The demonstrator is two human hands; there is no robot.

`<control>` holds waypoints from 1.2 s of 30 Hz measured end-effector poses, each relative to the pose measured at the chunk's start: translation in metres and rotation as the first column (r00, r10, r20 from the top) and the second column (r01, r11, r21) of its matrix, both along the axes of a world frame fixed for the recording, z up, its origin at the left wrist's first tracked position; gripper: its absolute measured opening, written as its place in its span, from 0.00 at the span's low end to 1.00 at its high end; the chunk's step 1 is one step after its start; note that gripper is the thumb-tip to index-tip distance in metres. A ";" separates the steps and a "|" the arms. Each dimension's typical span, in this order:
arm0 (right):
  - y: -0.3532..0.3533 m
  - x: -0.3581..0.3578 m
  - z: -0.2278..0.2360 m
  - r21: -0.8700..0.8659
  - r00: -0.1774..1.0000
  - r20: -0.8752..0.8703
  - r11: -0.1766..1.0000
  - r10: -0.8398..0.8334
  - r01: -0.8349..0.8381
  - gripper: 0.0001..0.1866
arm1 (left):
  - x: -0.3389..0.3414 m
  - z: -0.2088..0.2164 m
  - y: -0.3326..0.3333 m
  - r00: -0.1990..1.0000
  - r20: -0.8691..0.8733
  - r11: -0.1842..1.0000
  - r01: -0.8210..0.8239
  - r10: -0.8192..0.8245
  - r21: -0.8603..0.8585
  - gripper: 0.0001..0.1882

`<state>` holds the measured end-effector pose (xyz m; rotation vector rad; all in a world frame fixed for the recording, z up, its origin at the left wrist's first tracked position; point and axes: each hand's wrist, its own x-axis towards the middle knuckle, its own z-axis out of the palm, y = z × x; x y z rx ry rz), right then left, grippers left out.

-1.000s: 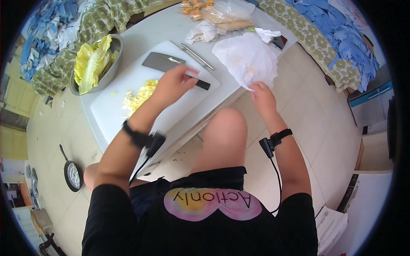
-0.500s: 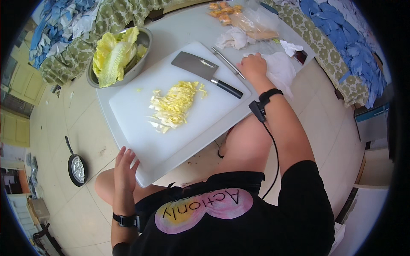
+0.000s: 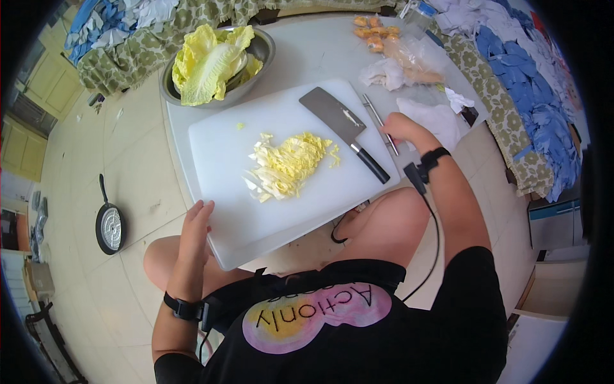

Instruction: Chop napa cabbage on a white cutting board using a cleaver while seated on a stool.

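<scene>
A white cutting board [image 3: 220, 153] lies in front of me with a heap of shredded yellow-white napa cabbage [image 3: 291, 165] on it. A cleaver [image 3: 332, 115] with a black handle rests on the board's right side. My left hand [image 3: 197, 227] is at the board's near left corner, fingers stretched out along its edge. At the right edge, my right hand [image 3: 404, 130] is curled beside a slim metal rod [image 3: 378, 121]. Its fingertips meet the rod, but whether they grip it or the board edge is hidden. A metal bowl [image 3: 265, 54] holds large cabbage leaves [image 3: 214, 64] at the back left.
The low table [image 3: 307, 48] also carries small orange-wrapped packets [image 3: 375, 42], a clear plastic bag [image 3: 422, 61], a crumpled white cloth [image 3: 387, 73] and another white cloth [image 3: 425, 115]. A frying pan [image 3: 111, 227] lies on the floor at left. Patterned cloth drapes [image 3: 480, 83] line the right.
The view has shifted, so the table things sit further right. My right hand has come down beside the metal rod. My left hand stays at the board's near left corner.
</scene>
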<state>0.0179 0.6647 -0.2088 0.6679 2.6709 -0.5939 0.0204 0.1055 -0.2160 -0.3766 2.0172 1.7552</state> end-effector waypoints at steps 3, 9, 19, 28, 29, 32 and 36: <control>-0.010 0.048 -0.003 -0.031 0.999 0.049 0.999 0.010 -0.009 0.16 | -0.002 0.020 -0.007 0.995 0.041 0.996 0.090 -0.089 -0.024 0.40; -0.061 0.147 -0.007 -0.054 0.975 -0.119 0.982 -0.189 0.184 0.15 | -0.014 0.013 -0.027 0.986 0.027 0.974 0.169 -0.167 -0.153 0.35; -0.185 0.283 -0.036 -0.884 0.592 0.467 -0.342 -0.656 0.318 0.31 | -0.008 -0.017 -0.030 0.976 -0.172 0.948 0.078 -0.136 -0.308 0.23; -0.212 0.294 -0.054 -0.885 0.592 0.325 -0.459 -0.737 -0.085 0.21 | 0.026 -0.008 -0.039 0.941 -0.190 0.886 0.176 -0.279 -0.429 0.16; -0.220 0.281 -0.050 -0.886 0.595 0.349 -0.462 -0.724 -0.043 0.20 | 0.030 -0.006 -0.039 0.920 -0.203 0.851 0.203 -0.336 -0.485 0.17; -0.224 0.259 -0.073 -0.839 0.696 0.338 -0.538 -0.634 -0.083 0.18 | 0.040 -0.005 -0.039 0.907 -0.213 0.838 0.219 -0.364 -0.499 0.20; -0.240 0.224 -0.066 -0.821 0.847 0.268 -0.568 -0.458 -0.048 0.20 | 0.040 -0.017 -0.044 0.902 -0.197 0.851 0.263 -0.384 -0.454 0.25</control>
